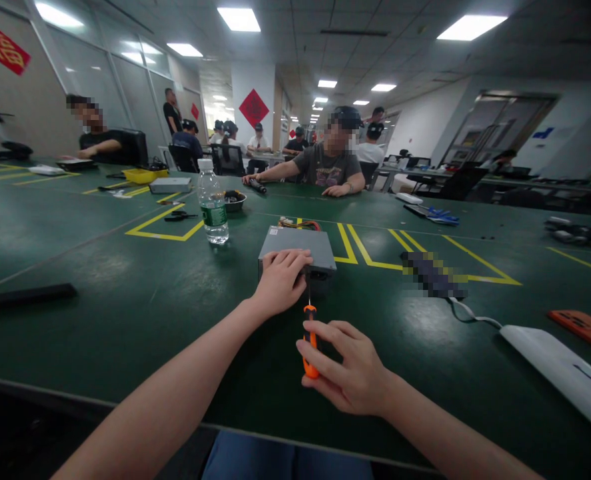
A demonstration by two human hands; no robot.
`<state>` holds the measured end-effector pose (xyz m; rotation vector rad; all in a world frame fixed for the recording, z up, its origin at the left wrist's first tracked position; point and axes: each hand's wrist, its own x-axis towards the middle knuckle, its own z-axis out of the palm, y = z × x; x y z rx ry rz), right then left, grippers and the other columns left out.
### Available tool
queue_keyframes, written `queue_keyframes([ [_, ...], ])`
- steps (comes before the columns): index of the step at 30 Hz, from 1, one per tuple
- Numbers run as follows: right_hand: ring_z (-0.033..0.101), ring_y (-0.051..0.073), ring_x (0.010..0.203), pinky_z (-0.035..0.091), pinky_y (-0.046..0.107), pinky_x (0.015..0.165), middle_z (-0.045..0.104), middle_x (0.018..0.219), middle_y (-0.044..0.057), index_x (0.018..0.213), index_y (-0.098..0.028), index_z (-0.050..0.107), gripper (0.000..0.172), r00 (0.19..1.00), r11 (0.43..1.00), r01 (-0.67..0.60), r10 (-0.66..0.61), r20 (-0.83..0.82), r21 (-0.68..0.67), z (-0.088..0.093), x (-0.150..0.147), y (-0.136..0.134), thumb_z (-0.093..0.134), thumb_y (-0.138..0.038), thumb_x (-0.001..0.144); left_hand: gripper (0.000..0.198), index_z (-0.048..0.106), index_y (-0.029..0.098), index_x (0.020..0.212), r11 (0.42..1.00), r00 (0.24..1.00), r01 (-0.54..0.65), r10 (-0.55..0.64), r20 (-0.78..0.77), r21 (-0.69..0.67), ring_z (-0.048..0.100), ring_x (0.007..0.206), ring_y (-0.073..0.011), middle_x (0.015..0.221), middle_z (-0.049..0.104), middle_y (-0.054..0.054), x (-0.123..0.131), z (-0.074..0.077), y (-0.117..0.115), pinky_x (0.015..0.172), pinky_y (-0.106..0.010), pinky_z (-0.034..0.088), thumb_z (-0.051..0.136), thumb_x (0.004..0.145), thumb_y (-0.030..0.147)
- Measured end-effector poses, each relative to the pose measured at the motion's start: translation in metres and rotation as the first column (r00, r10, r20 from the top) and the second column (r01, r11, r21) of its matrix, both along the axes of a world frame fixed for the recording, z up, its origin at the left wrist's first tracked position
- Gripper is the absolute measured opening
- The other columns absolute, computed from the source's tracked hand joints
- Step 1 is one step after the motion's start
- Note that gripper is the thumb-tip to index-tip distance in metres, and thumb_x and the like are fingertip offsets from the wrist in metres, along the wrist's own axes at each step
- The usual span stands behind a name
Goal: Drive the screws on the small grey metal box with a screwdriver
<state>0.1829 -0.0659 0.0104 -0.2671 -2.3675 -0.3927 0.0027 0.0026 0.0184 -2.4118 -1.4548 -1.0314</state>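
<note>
Five fingers of the right hand [352,367] are bent around the orange-and-black screwdriver [312,339], grasping its handle between the thumb below and the fingertips above. Its thin shaft points away from the person, up to the near side of the grey metal box [299,239]; whether the tip touches is too small to tell. The left hand [281,283] lies across the near left part of the box, fingers extended on its top, thumb by the near side; whether it clamps or only presses, I cannot tell.

The box rests on the green worktop [140,347], straight in front of the person, with a bundle of coloured wires [308,225] at its far side. Beyond it to the left stands an upright clear bottle [214,208] with a green label, just beside a metal bowl [238,205]. Farther left lie a second grey box [171,185] and a yellow tray [145,176]. To the right, a white cable [475,316] joins a blurred-out dark object [431,273] to a white device [558,373], near an orange phone-like slab [585,330]. Across the worktop sits a co-worker [332,160] in a dark cap.
</note>
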Motion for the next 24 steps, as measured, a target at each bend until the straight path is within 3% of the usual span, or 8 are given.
queue_keyframes([
  [4, 0.062, 0.02, 0.094, 0.053, 0.033, 0.071, 0.062, 0.106, 0.02, 0.102, -0.013, 0.049, 0.026, 0.997, 0.999, -0.033, 0.032, -0.068, -0.01, -0.0064, 0.0005, 0.002, 0.057, -0.031, 0.085, 0.031, 0.052, 0.024, 0.109, 1.0, 1.0, -0.001, 0.001, 0.001, -0.009, 0.046, 0.119, -0.0198, 0.129, 0.055, -0.001, 0.0001, 0.0013, -0.0008, 0.094, -0.039, 0.027, 0.046, 0.08, 0.016],
  [11, 0.06, 0.022, 0.099, 0.053, 0.035, 0.076, 0.061, 0.107, 0.019, 0.113, -0.01, 0.049, 0.031, 1.0, 0.998, -0.019, 0.02, 0.006, -0.061, -0.0008, -0.0019, -0.0006, 0.041, -0.031, 0.091, 0.03, 0.053, 0.024, 0.109, 1.0, 1.0, -0.012, 0.012, -0.003, -0.018, 0.045, 0.119, -0.0194, 0.129, 0.055, -0.001, 0.0, 0.0017, -0.0007, 0.095, -0.039, 0.027, 0.045, 0.081, 0.016],
  [17, 0.062, 0.022, 0.092, 0.052, 0.033, 0.067, 0.061, 0.106, 0.02, 0.104, -0.012, 0.05, 0.025, 0.998, 1.0, -0.022, 0.021, -0.06, -0.009, -0.0059, 0.0013, 0.0013, 0.053, -0.03, 0.087, 0.029, 0.052, 0.024, 0.108, 1.0, 1.0, -0.005, 0.005, -0.005, -0.006, 0.045, 0.119, -0.019, 0.128, 0.055, 0.0, -0.0004, 0.0009, 0.0, 0.094, -0.039, 0.027, 0.046, 0.082, 0.017],
  [24, 0.061, 0.022, 0.096, 0.054, 0.032, 0.073, 0.061, 0.105, 0.019, 0.11, -0.01, 0.048, 0.031, 0.999, 0.997, -0.029, 0.028, -0.021, -0.075, -0.0015, -0.0026, 0.0003, 0.044, -0.032, 0.09, 0.027, 0.052, 0.025, 0.108, 1.0, 1.0, -0.003, 0.003, 0.002, 0.014, 0.047, 0.117, -0.0183, 0.126, 0.056, 0.001, -0.0005, 0.0003, 0.0004, 0.093, -0.039, 0.027, 0.047, 0.082, 0.017],
])
